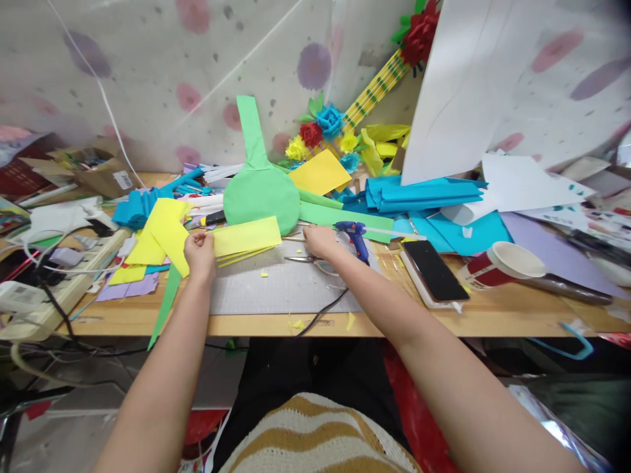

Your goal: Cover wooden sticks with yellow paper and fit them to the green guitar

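Observation:
My left hand (199, 253) pinches the left end of a stack of yellow paper strips (245, 237) lying over a grey cutting mat (286, 286). My right hand (320, 242) rests palm down on the mat's far edge, fingers curled by a thin wooden stick (294, 239), just above a pair of scissors (310, 261); whether it grips anything is hidden. A blue glue gun (355, 236) stands right beside that hand. A round green paper shape with a long neck (260, 186) lies behind the strips.
Yellow, blue and green paper scraps cover the wooden table (493, 315). A phone (436, 270) and a tipped red paper cup (497, 264) lie to the right. Paper flowers (320, 135) stand at the back, a cardboard box (93, 167) and cables at the left.

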Motion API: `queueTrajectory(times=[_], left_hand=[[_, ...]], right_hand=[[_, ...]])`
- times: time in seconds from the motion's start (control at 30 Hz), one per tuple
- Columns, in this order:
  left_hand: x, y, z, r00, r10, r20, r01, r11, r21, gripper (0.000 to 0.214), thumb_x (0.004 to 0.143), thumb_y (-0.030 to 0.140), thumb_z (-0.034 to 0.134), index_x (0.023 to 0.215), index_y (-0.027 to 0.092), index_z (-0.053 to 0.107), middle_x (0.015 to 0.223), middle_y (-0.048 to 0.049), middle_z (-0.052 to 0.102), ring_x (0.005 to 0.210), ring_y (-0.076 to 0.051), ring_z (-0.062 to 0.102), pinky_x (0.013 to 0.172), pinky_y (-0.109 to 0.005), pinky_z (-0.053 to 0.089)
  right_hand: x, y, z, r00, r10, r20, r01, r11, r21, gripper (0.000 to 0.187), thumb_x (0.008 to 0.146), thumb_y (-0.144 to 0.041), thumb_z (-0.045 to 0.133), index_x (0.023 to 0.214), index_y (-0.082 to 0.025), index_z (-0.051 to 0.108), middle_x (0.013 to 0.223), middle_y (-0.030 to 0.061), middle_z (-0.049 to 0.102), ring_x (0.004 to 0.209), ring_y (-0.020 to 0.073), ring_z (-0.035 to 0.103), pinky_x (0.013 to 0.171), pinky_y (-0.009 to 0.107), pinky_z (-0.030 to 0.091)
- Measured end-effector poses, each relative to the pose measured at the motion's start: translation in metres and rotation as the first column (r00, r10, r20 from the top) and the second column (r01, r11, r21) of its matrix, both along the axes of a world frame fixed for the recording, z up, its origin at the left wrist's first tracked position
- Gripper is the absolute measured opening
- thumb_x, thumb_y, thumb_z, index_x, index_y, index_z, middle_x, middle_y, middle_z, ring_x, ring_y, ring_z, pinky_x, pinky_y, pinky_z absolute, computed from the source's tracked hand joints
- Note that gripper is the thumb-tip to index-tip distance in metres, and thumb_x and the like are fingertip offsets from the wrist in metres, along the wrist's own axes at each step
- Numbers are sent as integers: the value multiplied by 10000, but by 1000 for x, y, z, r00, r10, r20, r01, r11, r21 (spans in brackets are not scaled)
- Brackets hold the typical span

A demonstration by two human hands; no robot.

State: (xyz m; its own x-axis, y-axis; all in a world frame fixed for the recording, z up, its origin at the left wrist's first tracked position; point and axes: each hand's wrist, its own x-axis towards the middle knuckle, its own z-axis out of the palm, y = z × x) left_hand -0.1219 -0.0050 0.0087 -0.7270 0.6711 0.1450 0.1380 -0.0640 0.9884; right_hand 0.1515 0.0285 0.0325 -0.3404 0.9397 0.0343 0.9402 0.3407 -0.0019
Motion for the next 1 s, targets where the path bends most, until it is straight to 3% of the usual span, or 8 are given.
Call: queueTrajectory(times=[0.17, 0.3, 0.47, 0.63, 0.7, 0.8, 0.9, 1.0], left_hand=[[12, -3, -5, 987, -160, 33, 162, 985, -64, 157, 627, 227, 586, 721, 162, 479, 591, 44, 503, 506, -76, 449, 532, -201, 349], [43, 1, -20, 966, -256, -17, 255, 965, -55, 136, 658, 240, 562, 733, 172, 472, 608, 36, 504, 547, -91, 480, 560, -210, 373], [82, 1, -22, 917, -316, -245, 307, 949, -73, 125, 723, 266, 519, 813, 186, 485, 788, -33, 553, 765, -153, 547, 721, -289, 421], [114, -17, -4, 820, -134, -556, 232, 967, 109, 234, 723, 238, 561, 945, 177, 521, 1178, -142, 442, 1185, -252, 368, 978, -407, 281], [126, -21, -3, 833, -258, -489, 353, 929, 112, 166, 745, 277, 544, 880, 182, 527, 1053, -118, 509, 1099, -236, 459, 942, -399, 341], [142, -19, -10, 857, -509, -76, 515, 846, 140, 193, 776, 363, 495, 863, 193, 466, 818, -42, 550, 759, -161, 601, 706, -340, 491], [148, -15, -17, 800, -562, 212, 514, 823, 243, 302, 694, 380, 599, 841, 198, 408, 821, -11, 550, 700, -141, 621, 591, -286, 515], [145, -15, -18, 744, -578, 336, 504, 815, 287, 368, 635, 371, 660, 841, 196, 409, 814, -10, 583, 744, -147, 632, 609, -277, 525]], right_hand=[[9, -3, 17, 980, -28, -198, 51, 992, 111, 165, 751, -193, 438, 859, -192, 562, 896, 61, 625, 795, 196, 561, 607, 268, 366], [18, -15, 34, 888, -9, -461, 124, 968, 218, 165, 795, -274, 401, 846, -188, 532, 836, 38, 611, 767, 168, 537, 610, 252, 348], [22, -32, 34, 835, 43, -549, 54, 986, 159, 235, 848, -320, 336, 958, -192, 499, 872, 43, 606, 731, 154, 530, 595, 240, 338], [18, -39, 11, 886, -1, -464, 17, 999, 30, 254, 879, -332, 303, 1043, -232, 470, 924, 33, 628, 776, 171, 557, 620, 253, 351], [14, -38, 3, 879, 43, -475, -29, 999, 37, 243, 871, -294, 329, 1057, -222, 466, 952, 38, 626, 814, 168, 557, 652, 253, 362], [10, -36, -4, 863, 128, -489, -114, 992, 59, 215, 843, -253, 384, 1014, -203, 504, 977, 40, 622, 858, 161, 549, 697, 250, 367], [7, -33, -6, 844, 159, -512, -147, 987, 64, 200, 836, -258, 403, 970, -193, 537, 958, 36, 627, 845, 150, 547, 702, 240, 366], [5, -33, -8, 812, 182, -555, -183, 982, 55, 202, 837, -265, 411, 961, -189, 550, 929, 28, 633, 807, 131, 548, 690, 223, 365]])
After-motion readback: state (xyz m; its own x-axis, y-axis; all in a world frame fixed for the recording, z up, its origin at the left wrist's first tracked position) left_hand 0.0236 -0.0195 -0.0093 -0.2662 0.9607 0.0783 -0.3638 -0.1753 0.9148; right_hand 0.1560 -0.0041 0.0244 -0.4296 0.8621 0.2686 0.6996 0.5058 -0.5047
